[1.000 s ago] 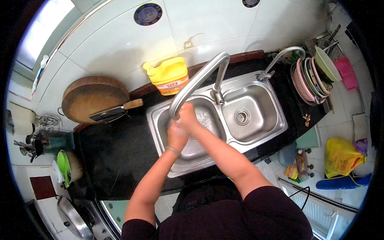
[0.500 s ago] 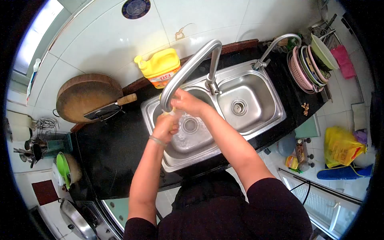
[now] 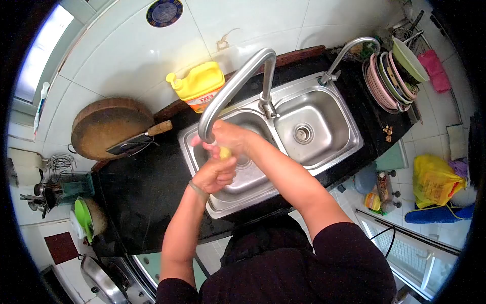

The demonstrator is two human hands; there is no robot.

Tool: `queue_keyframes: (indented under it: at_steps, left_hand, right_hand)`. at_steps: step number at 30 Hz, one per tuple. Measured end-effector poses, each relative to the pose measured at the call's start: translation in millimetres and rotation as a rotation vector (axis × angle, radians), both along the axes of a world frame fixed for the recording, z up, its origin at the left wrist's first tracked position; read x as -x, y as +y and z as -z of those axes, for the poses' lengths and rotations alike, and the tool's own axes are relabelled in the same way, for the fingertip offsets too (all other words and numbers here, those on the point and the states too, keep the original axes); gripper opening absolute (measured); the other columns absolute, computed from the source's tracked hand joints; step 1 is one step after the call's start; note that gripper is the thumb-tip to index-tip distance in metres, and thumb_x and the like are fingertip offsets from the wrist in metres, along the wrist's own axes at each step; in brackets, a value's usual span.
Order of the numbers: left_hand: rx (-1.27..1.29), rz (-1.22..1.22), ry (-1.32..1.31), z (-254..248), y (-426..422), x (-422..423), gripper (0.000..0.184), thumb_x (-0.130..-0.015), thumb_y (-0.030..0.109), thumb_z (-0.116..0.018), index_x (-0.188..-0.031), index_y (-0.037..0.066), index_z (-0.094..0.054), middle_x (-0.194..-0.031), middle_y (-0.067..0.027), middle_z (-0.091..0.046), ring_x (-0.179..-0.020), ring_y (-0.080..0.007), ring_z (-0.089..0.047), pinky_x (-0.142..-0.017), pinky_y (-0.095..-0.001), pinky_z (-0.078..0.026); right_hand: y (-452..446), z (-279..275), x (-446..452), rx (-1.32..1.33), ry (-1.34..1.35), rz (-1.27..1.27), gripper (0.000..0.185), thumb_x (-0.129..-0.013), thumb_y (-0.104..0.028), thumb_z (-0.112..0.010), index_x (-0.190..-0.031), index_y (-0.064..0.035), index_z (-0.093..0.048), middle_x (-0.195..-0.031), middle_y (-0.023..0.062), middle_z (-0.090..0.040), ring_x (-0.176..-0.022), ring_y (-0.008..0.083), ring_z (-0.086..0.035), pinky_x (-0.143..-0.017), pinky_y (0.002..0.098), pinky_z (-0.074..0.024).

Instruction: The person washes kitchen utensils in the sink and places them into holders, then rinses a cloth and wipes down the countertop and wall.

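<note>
Over the left basin of the steel sink [image 3: 238, 201], my left hand [image 3: 216, 173] is closed around a small pale yellow piece [image 3: 225, 152]. Only its top end shows above my fist, so its kind is unclear. My right hand [image 3: 226, 136] is just beyond it, under the spout of the tall faucet [image 3: 238, 83]. Its fingers are smeared by motion and partly hidden by the spout; whether they grip the piece cannot be seen. Wet patches shine in the basin below.
Behind the sink stands a yellow jug [image 3: 198, 86]. A round wooden board [image 3: 104, 119] with a cleaver [image 3: 139, 139] leans at the left wall. Stacked colanders [image 3: 377, 83] and a second faucet [image 3: 349, 53] are at the right.
My left hand has moved slightly right and down, and the yellow piece now shows above the fist. The right hand has shifted a little left and down.
</note>
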State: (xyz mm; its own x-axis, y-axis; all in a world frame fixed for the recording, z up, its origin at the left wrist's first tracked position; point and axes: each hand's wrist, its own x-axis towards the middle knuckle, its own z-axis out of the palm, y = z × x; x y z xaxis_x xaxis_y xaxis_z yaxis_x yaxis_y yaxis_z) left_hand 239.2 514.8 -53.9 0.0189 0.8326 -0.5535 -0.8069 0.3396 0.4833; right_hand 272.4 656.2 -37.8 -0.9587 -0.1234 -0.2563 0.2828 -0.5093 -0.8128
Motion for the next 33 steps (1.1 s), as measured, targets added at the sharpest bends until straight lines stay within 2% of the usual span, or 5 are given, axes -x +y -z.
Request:
queue_keyframes:
  at_steps: [19,22,27,29,33]
  left_hand:
    - [0.32,0.181,2.096,53.6,23.5,-18.3,0.026,-0.082,0.019,-0.05,-0.093,-0.003,-0.057,-0.089,-0.0232,-0.06,-0.087,-0.0371,-0.057,-0.074,-0.0424,-0.045]
    - [0.148,-0.233,1.66,91.2,12.6,-7.5,0.023,-0.082,0.017,-0.054,-0.099,0.002,-0.059,-0.088,-0.0157,-0.063,-0.084,-0.0317,-0.06,-0.07,-0.0381,-0.046]
    - [0.144,-0.296,0.408,7.7,16.4,-15.7,0.02,-0.082,0.022,-0.057,-0.084,0.003,-0.052,-0.061,-0.0009,-0.046,-0.042,-0.0074,-0.04,-0.035,-0.0175,-0.03]
    - [-0.235,-0.344,-0.832,19.0,16.4,-14.5,0.036,-0.084,0.029,-0.055,-0.102,-0.001,-0.048,-0.074,-0.0053,-0.049,-0.047,-0.0084,-0.04,-0.037,-0.0194,-0.029]
    - [-0.261,-0.521,-1.089,15.9,6.0,-34.5,0.05,-0.087,0.035,-0.053,-0.115,-0.005,-0.043,-0.077,-0.0061,-0.047,-0.049,-0.0076,-0.041,-0.038,-0.0177,-0.03]
  right_hand:
    - [-28.9,73.2,21.6,-0.189,-0.172,1.041,0.034,-0.089,-0.032,-0.044,-0.07,-0.0047,-0.051,-0.053,0.0066,-0.048,-0.044,0.0197,-0.049,-0.042,0.034,-0.0414]
    - [-35.7,94.2,15.2,-0.665,0.128,0.934,0.026,-0.083,-0.021,-0.059,-0.102,-0.0048,-0.056,-0.091,0.0086,-0.06,-0.085,0.0191,-0.056,-0.078,0.0308,-0.0443]
    - [13.5,69.6,-24.1,0.142,0.185,0.401,0.055,-0.084,-0.03,-0.06,-0.13,-0.0096,-0.037,-0.116,0.0109,-0.051,-0.104,0.0158,-0.049,-0.087,0.0284,-0.0404]
    - [10.6,68.9,-29.1,0.448,0.345,0.346,0.06,-0.084,-0.028,-0.059,-0.134,-0.0119,-0.031,-0.124,0.0127,-0.045,-0.11,0.0199,-0.045,-0.09,0.0355,-0.0411]
    - [-20.7,49.9,-30.9,0.675,0.368,0.404,0.058,-0.081,-0.023,-0.061,-0.133,-0.0139,-0.035,-0.108,0.0093,-0.052,-0.092,0.0186,-0.057,-0.072,0.0278,-0.0507]
